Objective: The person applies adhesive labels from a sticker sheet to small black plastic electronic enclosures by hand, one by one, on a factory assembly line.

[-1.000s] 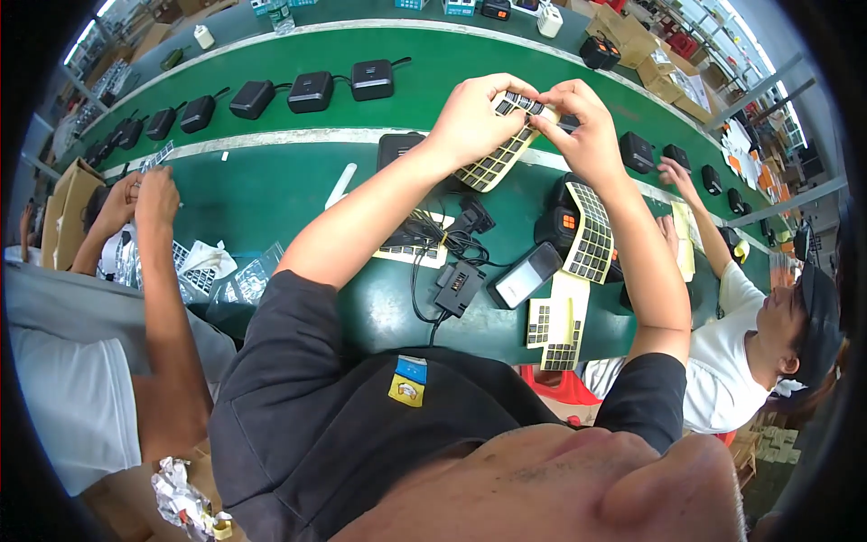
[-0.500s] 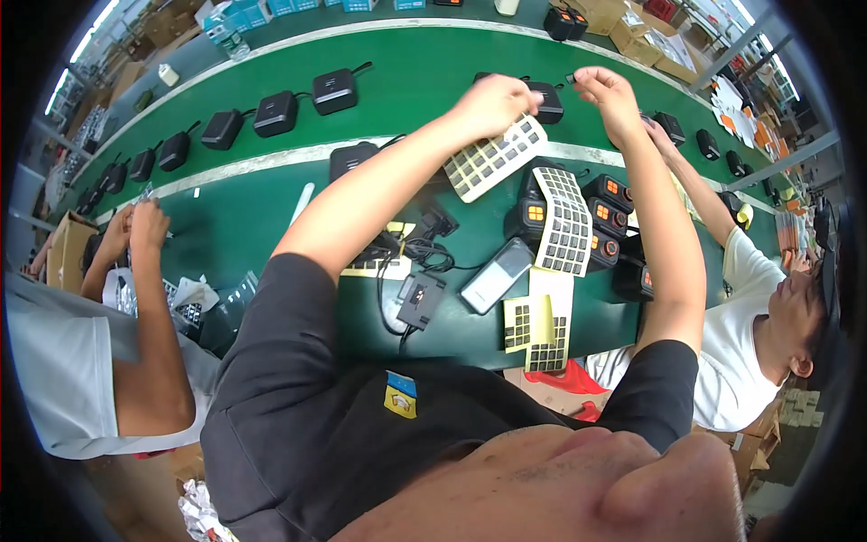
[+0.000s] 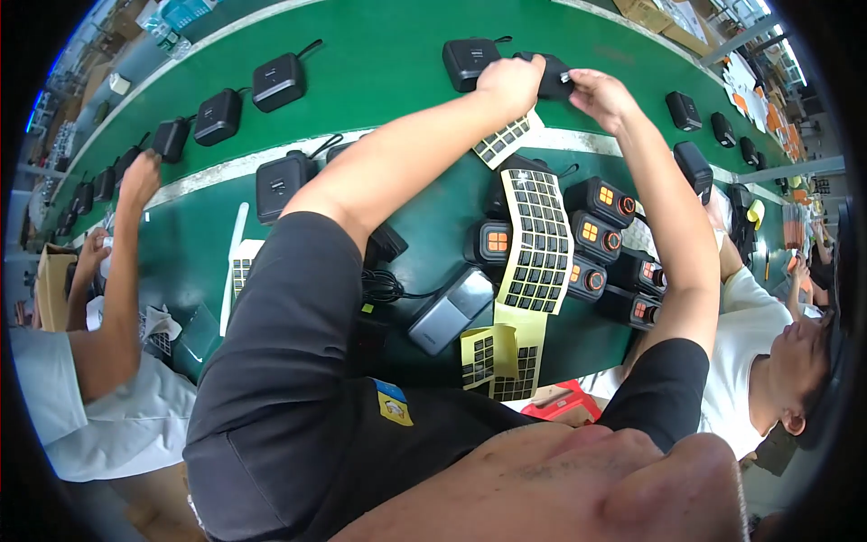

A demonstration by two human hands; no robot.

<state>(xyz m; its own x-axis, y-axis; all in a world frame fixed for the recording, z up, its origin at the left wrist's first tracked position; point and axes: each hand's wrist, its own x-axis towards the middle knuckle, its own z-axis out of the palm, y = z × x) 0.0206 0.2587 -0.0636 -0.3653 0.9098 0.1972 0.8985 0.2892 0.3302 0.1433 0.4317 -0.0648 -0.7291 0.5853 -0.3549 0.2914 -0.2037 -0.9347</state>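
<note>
I have the left hand [image 3: 511, 85] curled closed on a sheet [image 3: 506, 137], near a box [image 3: 554, 81] on the belt [image 3: 397, 54]; the right hand [image 3: 599, 98] pinches a tiny piece [image 3: 566, 78], kind unclear, at the box's right end.

both arms [image 3: 411, 161] stretched forward, left hand [image 3: 511, 85] curled, right fingers [image 3: 586, 81] pinched together

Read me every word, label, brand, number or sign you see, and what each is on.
No text I can quote.
Sticker sheet at the left hand: print too small to read.
Black case on the green belt: pale marking, too small.
Grey device: faint mark, too small.
Shirt patch: too blurred.
</note>
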